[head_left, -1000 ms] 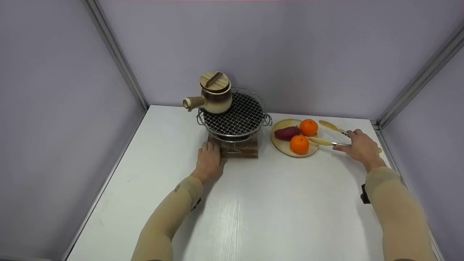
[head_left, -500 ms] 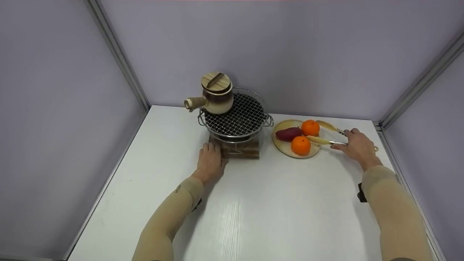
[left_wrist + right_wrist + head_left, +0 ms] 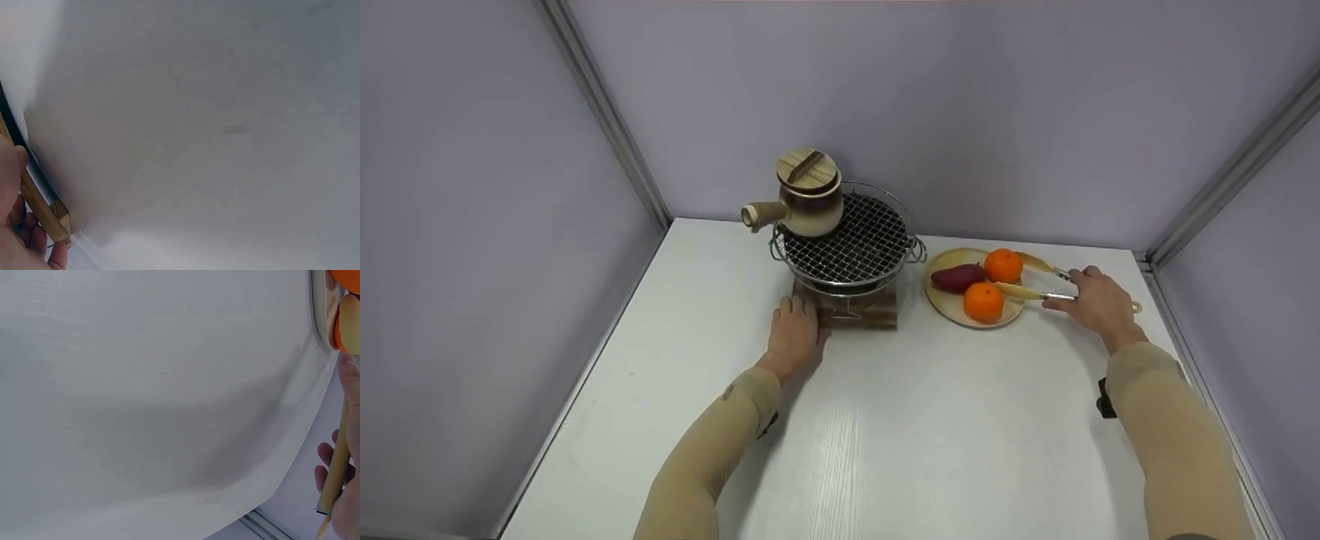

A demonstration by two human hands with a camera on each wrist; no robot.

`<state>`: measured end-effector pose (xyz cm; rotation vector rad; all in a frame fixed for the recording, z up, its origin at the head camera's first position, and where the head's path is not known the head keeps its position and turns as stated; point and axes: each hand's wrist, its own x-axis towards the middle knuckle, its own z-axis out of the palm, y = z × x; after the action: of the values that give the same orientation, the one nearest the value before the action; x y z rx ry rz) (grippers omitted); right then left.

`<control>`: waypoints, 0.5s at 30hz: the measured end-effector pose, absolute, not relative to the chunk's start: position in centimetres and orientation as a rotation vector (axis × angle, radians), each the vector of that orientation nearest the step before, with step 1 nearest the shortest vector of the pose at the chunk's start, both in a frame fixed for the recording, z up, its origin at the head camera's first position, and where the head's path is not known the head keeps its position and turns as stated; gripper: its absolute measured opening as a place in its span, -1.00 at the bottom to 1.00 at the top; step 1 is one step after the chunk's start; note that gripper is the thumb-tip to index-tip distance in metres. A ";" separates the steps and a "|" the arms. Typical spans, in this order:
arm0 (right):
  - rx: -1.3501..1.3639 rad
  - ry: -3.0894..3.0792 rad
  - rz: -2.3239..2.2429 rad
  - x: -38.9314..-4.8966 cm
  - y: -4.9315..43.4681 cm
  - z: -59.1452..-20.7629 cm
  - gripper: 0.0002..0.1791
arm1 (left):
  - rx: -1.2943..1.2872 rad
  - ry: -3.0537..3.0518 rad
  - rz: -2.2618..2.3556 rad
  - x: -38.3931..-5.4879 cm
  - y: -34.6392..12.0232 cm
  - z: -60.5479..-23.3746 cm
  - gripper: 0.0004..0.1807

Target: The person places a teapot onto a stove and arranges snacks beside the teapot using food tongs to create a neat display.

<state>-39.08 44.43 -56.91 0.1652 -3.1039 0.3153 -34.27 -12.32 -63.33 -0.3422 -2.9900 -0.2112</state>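
My left hand (image 3: 795, 330) grips the left edge of the wooden base (image 3: 864, 320) beneath a round wire grill (image 3: 870, 247). In the left wrist view, thumb and fingers wrap the base's wooden strip (image 3: 42, 211). My right hand (image 3: 1104, 307) holds yellow-tipped tongs (image 3: 1020, 292), their arms spread and pointing left. One tip reaches over the plate (image 3: 943, 309) between two oranges, the far one (image 3: 1003, 265) and the near one (image 3: 984, 302); the other tip lies behind the far orange. A purple sweet potato (image 3: 958, 278) lies left of them on the plate. The right wrist view shows fingers around the tongs' handle (image 3: 336, 472).
A brown-and-cream pot (image 3: 812, 214) with a wooden lid (image 3: 807, 169) stands at the grill's back left, its side handle (image 3: 763, 213) jutting left past the rim. Grey walls (image 3: 960, 120) enclose the back and sides of the white table (image 3: 930, 435).
My right hand has shifted slightly left with the tongs, bringing their tips to either side of the far orange. The left hand stays on the base.
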 end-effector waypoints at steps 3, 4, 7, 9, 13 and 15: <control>0.160 -3.098 0.320 -39.0 44.5 -56.9 -0.04 | -0.338 -3.000 -0.135 -34.4 -12.3 -63.4 -0.33; 0.158 -3.096 0.324 -39.0 44.4 -56.9 -0.04 | -0.335 -3.003 -0.105 -34.4 -12.3 -63.5 -0.35; 0.155 -3.094 0.327 -39.1 44.3 -56.9 -0.04 | -0.332 -3.000 -0.045 -34.5 -12.3 -63.5 -0.41; 0.150 -3.094 0.328 -39.2 44.2 -57.0 -0.05 | -0.331 -2.999 -0.037 -34.5 -12.3 -63.5 -0.42; 0.146 -3.084 0.330 -39.3 43.9 -57.0 -0.09 | -0.334 -2.996 -0.052 -34.5 -12.3 -63.6 -0.43; 0.146 -3.078 0.328 -39.4 43.8 -57.1 -0.11 | -0.338 -2.993 -0.067 -34.4 -12.3 -63.6 -0.42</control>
<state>-39.39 43.83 -57.06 0.1461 -3.0779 0.3281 -34.45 -12.28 -63.64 -0.3380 -2.9933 -0.0668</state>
